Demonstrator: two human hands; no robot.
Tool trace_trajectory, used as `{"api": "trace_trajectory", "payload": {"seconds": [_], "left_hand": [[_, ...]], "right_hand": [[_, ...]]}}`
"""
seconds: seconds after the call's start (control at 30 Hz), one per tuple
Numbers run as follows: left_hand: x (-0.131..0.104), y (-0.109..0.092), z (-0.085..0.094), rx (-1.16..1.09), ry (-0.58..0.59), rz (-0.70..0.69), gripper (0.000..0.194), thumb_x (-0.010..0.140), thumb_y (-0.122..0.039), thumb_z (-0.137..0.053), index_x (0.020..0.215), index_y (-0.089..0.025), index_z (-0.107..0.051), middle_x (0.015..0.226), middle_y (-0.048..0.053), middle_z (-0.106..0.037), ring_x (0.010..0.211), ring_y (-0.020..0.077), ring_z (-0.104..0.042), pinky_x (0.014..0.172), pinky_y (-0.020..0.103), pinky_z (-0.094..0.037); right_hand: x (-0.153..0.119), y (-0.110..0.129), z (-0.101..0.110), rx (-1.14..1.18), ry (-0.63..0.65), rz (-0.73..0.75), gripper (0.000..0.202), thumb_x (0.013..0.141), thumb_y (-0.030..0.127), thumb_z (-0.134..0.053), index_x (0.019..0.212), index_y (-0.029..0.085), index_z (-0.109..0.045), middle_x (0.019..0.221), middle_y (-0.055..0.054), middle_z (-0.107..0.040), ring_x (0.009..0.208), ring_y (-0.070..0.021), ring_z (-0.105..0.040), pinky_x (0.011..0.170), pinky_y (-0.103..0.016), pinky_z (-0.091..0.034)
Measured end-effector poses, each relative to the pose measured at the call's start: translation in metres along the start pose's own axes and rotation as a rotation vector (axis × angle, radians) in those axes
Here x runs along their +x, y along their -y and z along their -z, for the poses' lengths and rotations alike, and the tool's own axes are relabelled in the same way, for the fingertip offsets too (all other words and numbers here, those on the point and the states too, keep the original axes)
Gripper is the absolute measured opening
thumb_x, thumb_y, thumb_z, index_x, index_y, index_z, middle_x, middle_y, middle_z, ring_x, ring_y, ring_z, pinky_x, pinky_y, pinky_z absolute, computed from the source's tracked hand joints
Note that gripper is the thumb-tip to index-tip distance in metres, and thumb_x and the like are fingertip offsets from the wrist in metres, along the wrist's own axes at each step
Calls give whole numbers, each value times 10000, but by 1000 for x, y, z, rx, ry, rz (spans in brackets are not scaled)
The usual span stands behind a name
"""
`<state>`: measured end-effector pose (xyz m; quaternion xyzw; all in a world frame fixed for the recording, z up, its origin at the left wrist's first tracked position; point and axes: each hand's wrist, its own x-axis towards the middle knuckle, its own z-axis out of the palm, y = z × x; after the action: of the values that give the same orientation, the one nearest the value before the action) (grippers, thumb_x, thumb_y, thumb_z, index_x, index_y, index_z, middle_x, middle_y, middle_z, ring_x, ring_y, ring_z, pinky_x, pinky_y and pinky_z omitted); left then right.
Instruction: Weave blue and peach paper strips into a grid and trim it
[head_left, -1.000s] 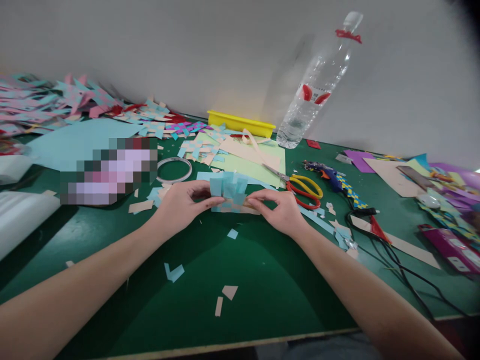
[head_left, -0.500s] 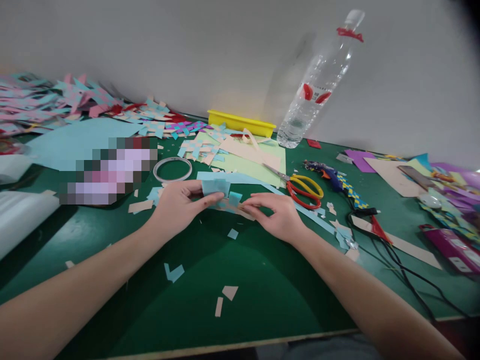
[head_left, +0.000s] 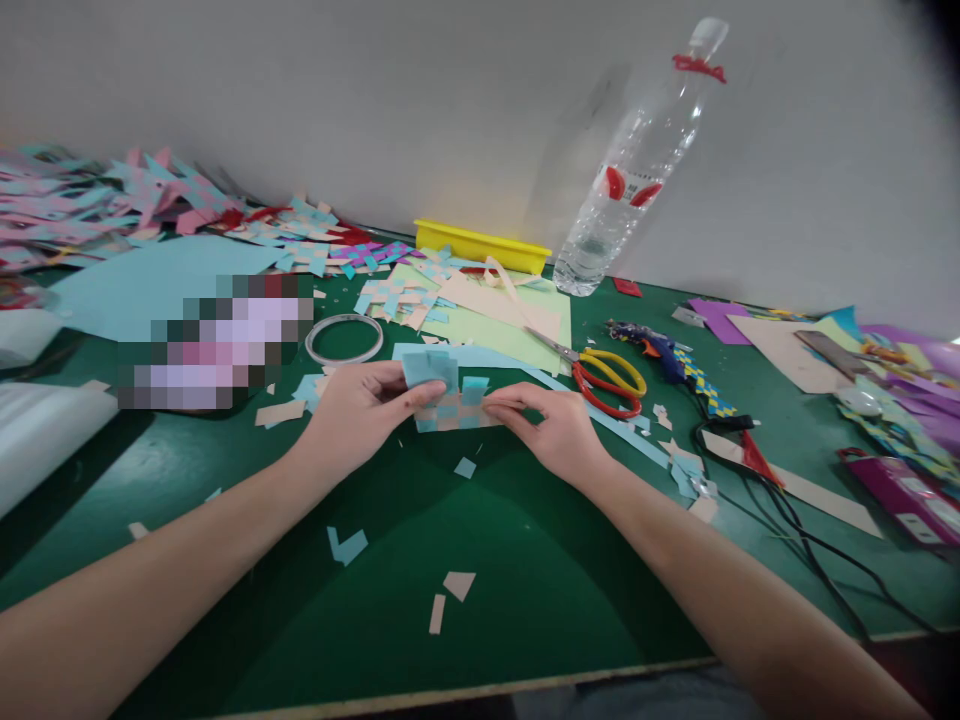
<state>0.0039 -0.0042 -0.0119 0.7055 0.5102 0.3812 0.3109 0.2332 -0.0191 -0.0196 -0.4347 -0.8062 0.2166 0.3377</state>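
- Left hand [head_left: 356,402] pinches woven paper [head_left: 451,412].
- Right hand [head_left: 556,424] pinches its right end.
- Bottle [head_left: 626,188] stands by the tabletop's [head_left: 570,580] far edge.
- Scraps [head_left: 459,584] lie near the front edge.

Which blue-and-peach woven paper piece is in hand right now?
The woven piece held between the left hand and the right hand; the other woven pieces lie unheld farther back, toward the yellow tray.

Dim light, glare on tabletop [head_left: 547,560]
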Motion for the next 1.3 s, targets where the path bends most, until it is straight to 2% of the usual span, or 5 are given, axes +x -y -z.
{"api": "trace_trajectory", "payload": {"seconds": [0.07, 0.23, 0.5, 0.83, 1.3], "left_hand": [[1, 2, 0, -16, -14, 16, 341, 807, -475, -591, 626, -191, -645, 521, -23, -578, 489, 122, -539, 442, 221, -409], [4, 11, 1, -240, -17, 54, 285, 813, -443, -608, 985, -228, -682, 923, 20, -701, 832, 179, -652, 705, 264, -536], [6, 18, 2, -36, -7, -54, 325, 767, -400, -671, 1048, -238, -686, 982, 25, -720, 879, 204, -668, 830, 317, -535], [4, 11, 4, 171, 58, -62, 249, 796, -438, -582, 879, -273, -749, 839, 23, -737, 700, 208, -652, 567, 264, -491], [5, 9, 1, 151, 91, -67, 241, 789, -445, -615, 886, -256, -731, 893, 29, -733, 776, 231, -666, 686, 300, -530]], "right_hand": [[1, -3, 1, 23, -19, -30, 157, 883, 249, -529, 964, 246, -664, 963, 3, -710, 854, -148, -667, 713, -257, -545], [3, -8, 3, 70, -79, -82, 145, 871, 250, -539, 931, 237, -671, 943, -12, -710, 865, -158, -669, 753, -280, -552], [4, -13, 2, 157, -58, -167, 145, 857, 251, -549, 937, 243, -669, 923, -13, -708, 840, -164, -673, 737, -302, -561], [5, -11, 2, 131, 1, -136, 151, 861, 314, -556, 914, 232, -671, 906, -18, -706, 815, -159, -659, 704, -295, -545], [5, -12, 3, 107, -1, -124, 169, 859, 313, -556, 925, 235, -690, 939, -20, -712, 849, -167, -666, 736, -302, -557]]}}
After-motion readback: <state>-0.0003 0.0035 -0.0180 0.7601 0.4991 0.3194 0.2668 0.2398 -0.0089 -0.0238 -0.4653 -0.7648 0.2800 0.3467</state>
